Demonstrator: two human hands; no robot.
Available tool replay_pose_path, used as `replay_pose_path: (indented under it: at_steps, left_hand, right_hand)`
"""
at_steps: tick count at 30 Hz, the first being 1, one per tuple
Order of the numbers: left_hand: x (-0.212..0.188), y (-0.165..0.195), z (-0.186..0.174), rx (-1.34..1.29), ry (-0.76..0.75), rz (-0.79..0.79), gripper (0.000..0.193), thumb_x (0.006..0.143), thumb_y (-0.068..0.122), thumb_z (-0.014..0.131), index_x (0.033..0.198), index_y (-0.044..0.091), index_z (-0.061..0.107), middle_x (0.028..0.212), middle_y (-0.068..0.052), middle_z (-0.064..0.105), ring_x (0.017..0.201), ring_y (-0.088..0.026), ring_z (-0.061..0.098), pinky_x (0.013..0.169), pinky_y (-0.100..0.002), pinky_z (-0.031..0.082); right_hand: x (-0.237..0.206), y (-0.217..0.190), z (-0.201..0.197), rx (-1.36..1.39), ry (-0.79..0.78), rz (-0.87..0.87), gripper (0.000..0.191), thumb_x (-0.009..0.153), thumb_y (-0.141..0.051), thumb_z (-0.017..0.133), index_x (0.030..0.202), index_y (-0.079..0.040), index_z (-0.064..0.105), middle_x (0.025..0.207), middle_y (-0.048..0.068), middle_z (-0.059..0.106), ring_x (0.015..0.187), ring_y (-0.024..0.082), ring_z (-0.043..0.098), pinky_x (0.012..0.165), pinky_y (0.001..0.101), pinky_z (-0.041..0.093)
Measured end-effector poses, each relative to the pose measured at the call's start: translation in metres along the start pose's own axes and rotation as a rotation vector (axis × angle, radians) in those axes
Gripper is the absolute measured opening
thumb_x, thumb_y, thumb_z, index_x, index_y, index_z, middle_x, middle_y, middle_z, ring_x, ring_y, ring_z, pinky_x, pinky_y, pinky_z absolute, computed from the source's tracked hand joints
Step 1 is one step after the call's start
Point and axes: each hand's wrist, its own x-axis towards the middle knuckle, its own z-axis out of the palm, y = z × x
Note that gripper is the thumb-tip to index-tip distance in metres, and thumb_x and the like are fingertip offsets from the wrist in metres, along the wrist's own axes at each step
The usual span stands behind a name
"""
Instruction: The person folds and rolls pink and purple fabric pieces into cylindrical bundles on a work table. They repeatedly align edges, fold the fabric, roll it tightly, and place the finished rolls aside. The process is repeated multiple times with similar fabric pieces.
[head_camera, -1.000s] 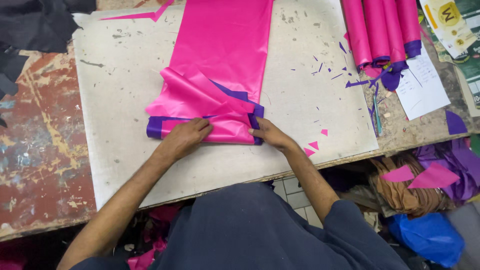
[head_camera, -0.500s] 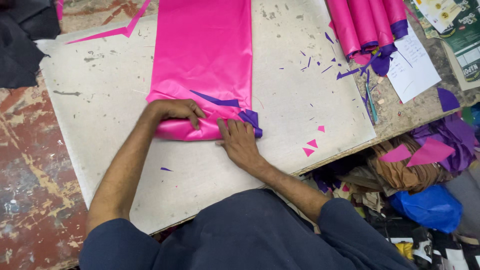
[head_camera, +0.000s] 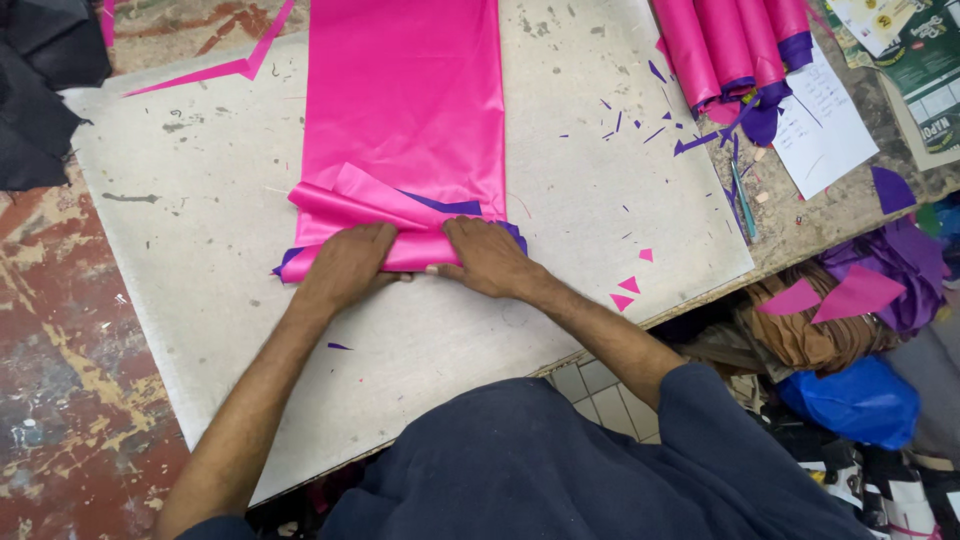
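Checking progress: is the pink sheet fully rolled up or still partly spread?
Partly spread: the pink sheet lies flat up the board, only its near end bunched under both hands.

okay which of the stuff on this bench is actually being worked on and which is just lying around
In hand:
left hand
right hand
pink sheet, its near end being rolled
grey board

Lying about:
finished pink rolls
white paper
black cloth
blue bag
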Motion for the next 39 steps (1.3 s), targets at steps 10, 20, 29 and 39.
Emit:
replay_pose_path:
  at_steps: [10,20,29,39]
  left_hand:
    - [0.083,-0.042,-0.018,-0.245,-0.626,-0.153,0.098,0.072,0.058,0.085,0.146,0.005,0.048,0.140,-0.019,0.060,0.127,-0.032,0.059,0.108,-0.047,0.047]
    - [0.048,0.010,0.000,0.353,0.022,0.121,0.091,0.065,0.069,0.079,0.124,0.004,0.055,0.116,-0.011,0.061,0.114,-0.027,0.059,0.094,-0.048,0.051]
    - [0.084,-0.020,0.005,0.241,-0.007,0.183,0.083,0.070,0.062,0.079,0.119,0.000,0.055,0.132,-0.025,0.056,0.122,-0.036,0.053,0.100,-0.050,0.046]
    - [0.065,-0.012,0.000,0.138,0.311,0.115,0.035,0.099,0.037,0.060,0.108,0.003,0.065,0.103,-0.013,0.064,0.100,-0.028,0.060,0.086,-0.044,0.046]
  right_hand:
    - [0.009,0.002,0.035,-0.229,0.298,-0.016,0.083,0.085,-0.056,0.072,0.135,0.008,0.050,0.117,0.025,0.057,0.105,0.037,0.055,0.089,0.0535,0.046]
    - [0.033,0.021,0.005,-0.121,0.148,-0.064,0.067,0.092,-0.050,0.067,0.129,0.003,0.053,0.123,0.023,0.059,0.113,0.033,0.055,0.094,0.0492,0.044]
    - [0.019,0.004,0.010,-0.409,0.262,-0.104,0.060,0.099,-0.032,0.065,0.146,0.001,0.049,0.123,0.014,0.058,0.111,0.027,0.053,0.095,0.0435,0.042]
    - [0.058,0.039,-0.009,-0.135,0.128,-0.126,0.053,0.096,-0.032,0.063,0.139,-0.003,0.050,0.141,0.026,0.043,0.124,0.036,0.048,0.098,0.0525,0.045]
